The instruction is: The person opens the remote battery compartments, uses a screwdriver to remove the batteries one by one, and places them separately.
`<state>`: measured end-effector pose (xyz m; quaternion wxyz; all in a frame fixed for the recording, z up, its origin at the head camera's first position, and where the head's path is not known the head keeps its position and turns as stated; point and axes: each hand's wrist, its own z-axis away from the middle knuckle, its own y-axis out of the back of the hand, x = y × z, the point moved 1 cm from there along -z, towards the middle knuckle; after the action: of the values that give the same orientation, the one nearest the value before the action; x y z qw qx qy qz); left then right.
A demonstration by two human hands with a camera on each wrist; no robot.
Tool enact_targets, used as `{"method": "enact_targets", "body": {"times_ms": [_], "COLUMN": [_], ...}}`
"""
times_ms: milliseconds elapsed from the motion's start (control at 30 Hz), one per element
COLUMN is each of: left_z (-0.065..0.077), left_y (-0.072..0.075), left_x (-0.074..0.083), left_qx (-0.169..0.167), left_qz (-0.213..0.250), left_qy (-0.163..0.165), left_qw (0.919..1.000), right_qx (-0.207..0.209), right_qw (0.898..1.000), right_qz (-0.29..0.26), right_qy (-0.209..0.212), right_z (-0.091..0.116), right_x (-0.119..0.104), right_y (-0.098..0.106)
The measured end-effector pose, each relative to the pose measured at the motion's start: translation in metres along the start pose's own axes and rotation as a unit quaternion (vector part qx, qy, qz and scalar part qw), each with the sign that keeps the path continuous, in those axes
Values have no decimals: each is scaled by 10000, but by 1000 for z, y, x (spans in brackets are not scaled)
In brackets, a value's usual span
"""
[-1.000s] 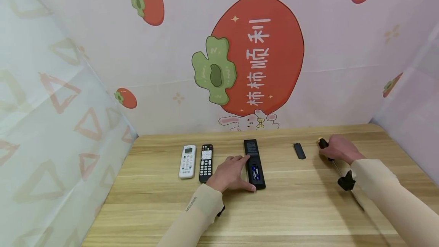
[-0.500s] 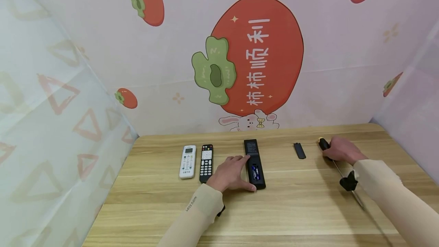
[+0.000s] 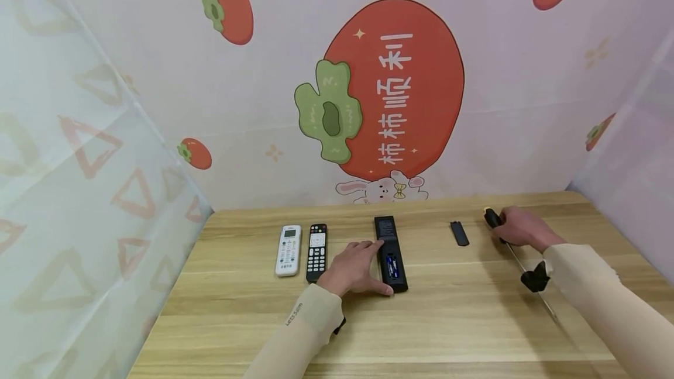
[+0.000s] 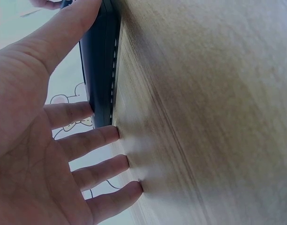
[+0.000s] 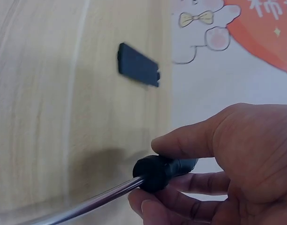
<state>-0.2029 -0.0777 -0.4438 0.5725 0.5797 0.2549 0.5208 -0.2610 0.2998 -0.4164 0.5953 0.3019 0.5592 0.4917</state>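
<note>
- The right hand (image 3: 521,228) has shifted a little, carrying the screwdriver (image 3: 492,218) slightly back and toward the small black cover (image 3: 459,233); its fingers and thumb are clamped round the handle.
- The left hand (image 3: 351,269) stays at the near part of the black remote (image 3: 387,228), fingers spread apart: thumb and index finger touch the remote, while the others reach down to the worktop (image 3: 442,326).
- The remote lies face down on the worktop, between the left hand and the cover, and has not moved; its blue batteries (image 3: 392,265) show in the uncovered compartment.
- So only the tool's place has changed; the remote seems merely steadied, and the cover lies apart from it.
- The shaft runs behind a dark wrist unit (image 3: 535,277) in the head view, its tip blurred; the right wrist view cuts it off. Whether the tip touches the worktop is unclear.
- The left wrist view hides the compartment, and the remote's small print is unreadable.
</note>
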Motion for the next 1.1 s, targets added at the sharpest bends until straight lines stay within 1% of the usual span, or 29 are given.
{"method": "enact_targets", "body": {"times_ms": [200,367,567,667,767,933,1100], "left_z": [0,0,0,0,0,1,1], "left_y": [-1,-1,-1,-1,0,0,0], "left_x": [0,0,0,0,0,1,1], "left_qx": [6,12,7,18,34,25,19], "left_qz": [18,31,28,8,-31,-38,-10], "left_qy": [1,-3,0,-9,-14,3,9], "left_qw": [10000,10000,10000,10000,10000,10000,10000], "right_qx": [42,140,523,733,859,931,1070], "right_qw": [9998,9985,9952,9925,9889,9820,9734], "right_qz": [-115,-321,-621,-810,-1094,-1582,-1970], "right_qy": [185,409,551,553,526,450,475], "right_z": [3,7,10,10,11,12,12], "right_x": [-14,-32,-53,-61,-70,-81,-90], "right_y": [7,13,24,29,32,36,39]}}
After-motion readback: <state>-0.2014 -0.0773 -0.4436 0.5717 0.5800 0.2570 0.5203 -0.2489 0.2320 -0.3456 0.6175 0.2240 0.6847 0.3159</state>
